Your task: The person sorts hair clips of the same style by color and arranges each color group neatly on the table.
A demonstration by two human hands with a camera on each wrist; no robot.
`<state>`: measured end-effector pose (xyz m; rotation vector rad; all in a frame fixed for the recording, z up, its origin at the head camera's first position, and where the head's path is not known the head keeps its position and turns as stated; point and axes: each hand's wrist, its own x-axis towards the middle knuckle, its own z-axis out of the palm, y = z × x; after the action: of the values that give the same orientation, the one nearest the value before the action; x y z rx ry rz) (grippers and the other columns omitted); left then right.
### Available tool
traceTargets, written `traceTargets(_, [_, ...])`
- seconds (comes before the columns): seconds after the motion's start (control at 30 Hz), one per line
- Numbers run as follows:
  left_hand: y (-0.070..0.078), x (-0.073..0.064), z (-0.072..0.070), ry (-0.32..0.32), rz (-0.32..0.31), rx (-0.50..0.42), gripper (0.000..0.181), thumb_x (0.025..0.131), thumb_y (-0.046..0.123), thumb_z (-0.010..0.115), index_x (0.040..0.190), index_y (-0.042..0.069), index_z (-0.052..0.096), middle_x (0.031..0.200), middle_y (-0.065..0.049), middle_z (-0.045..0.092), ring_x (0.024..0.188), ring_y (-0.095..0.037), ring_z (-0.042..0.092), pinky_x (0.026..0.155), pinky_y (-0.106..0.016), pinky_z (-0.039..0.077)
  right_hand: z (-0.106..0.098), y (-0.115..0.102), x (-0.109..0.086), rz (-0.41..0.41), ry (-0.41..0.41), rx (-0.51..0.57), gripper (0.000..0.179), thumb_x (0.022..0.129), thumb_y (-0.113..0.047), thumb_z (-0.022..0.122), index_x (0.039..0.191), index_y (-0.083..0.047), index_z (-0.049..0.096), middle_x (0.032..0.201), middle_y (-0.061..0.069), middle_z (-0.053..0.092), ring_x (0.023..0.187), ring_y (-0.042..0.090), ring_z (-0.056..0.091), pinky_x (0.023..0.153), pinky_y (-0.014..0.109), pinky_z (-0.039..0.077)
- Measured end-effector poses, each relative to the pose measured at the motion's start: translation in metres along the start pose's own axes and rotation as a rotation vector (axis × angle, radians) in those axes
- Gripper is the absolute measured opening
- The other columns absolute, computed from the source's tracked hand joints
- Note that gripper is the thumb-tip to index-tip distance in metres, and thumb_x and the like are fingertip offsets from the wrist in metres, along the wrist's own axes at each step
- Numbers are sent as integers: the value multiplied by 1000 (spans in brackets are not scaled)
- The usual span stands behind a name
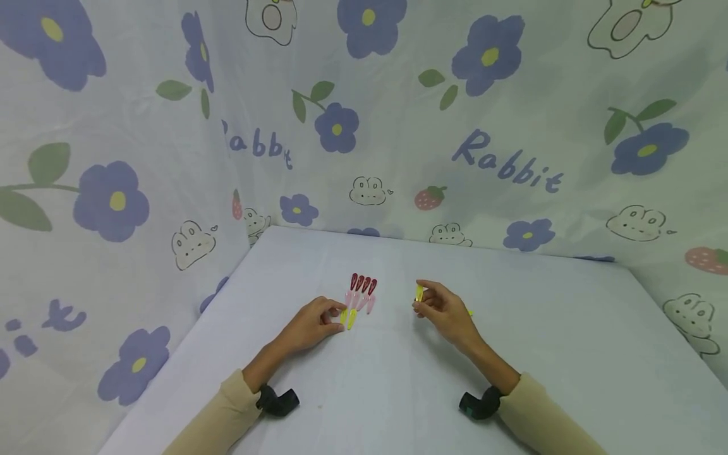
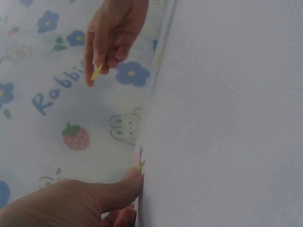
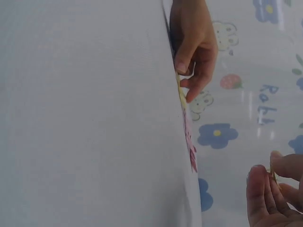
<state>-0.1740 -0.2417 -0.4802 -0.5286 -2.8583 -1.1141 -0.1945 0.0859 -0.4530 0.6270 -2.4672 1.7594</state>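
Note:
On the white table, my left hand [image 1: 311, 325] pinches a yellow snap hair clip [image 1: 344, 316] lengthwise between thumb and forefinger. Right beside it lies a second yellow clip [image 1: 352, 319]. Pink clips [image 1: 356, 299] form a row just behind these, and dark red clips [image 1: 363, 284] form another row at the back. My right hand [image 1: 449, 315] holds another yellow clip [image 1: 419, 293] raised above the table, to the right of the rows. The left wrist view also shows this raised clip [image 2: 97, 72] at the right hand's fingertips.
Something yellow [image 1: 470, 312] shows beyond the right hand, mostly hidden by it. The white table [image 1: 557, 354] extends to both sides. A printed cloth [image 1: 387, 126] with flowers and rabbits hangs behind and at the left. Each wrist carries a black camera [image 1: 277, 402].

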Motion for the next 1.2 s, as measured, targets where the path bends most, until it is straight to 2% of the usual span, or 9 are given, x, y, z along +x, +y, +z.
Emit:
traceTargets(0.17, [1,-1,-1,-1,6,-3,40,88,21,77,126,13,67,104,-1,62,81,-8,54,70,-22,46,9,-2,1,33,-76,-27,57,89,-14,76,140,-5,54,104,12,64,84,13,65,73,21,56])
traceTargets(0.33, [1,-1,-2,8,10,6,40,88,20,78,126,13,67,104,-1,62,81,-8,53,70,-22,46,20,-4,3,14,-127,-66,59,88,-14,77,141,-4,53,105,9,64,88,14,63,73,20,53])
traceTargets(0.47, [1,-1,-2,6,8,-2,40,88,19,78,126,12,67,104,-1,62,81,-8,53,70,-22,46,30,-5,3,1,-136,-87,58,87,-15,78,139,-4,54,103,7,64,87,13,64,73,20,54])
traceTargets(0.7, [2,-2,0,3,-5,-7,40,88,19,78,126,13,67,104,-2,62,82,-8,53,70,-22,46,49,-5,4,-74,-165,-162,56,86,-20,79,135,-5,56,102,4,70,86,11,67,76,23,55])
traceTargets(1.0, [1,-2,1,-1,-26,3,41,88,20,78,127,15,67,104,2,61,81,-7,53,70,-22,46,63,-7,6,-61,-207,-196,54,86,-23,80,132,-6,58,100,2,73,82,10,66,72,22,55])
traceTargets(1.2, [2,-2,-1,-4,-17,4,41,88,21,78,127,15,67,105,1,62,81,-8,53,70,-22,45,73,-4,11,-102,-187,-262,53,83,-25,83,127,-5,62,98,1,64,82,12,60,67,20,50])
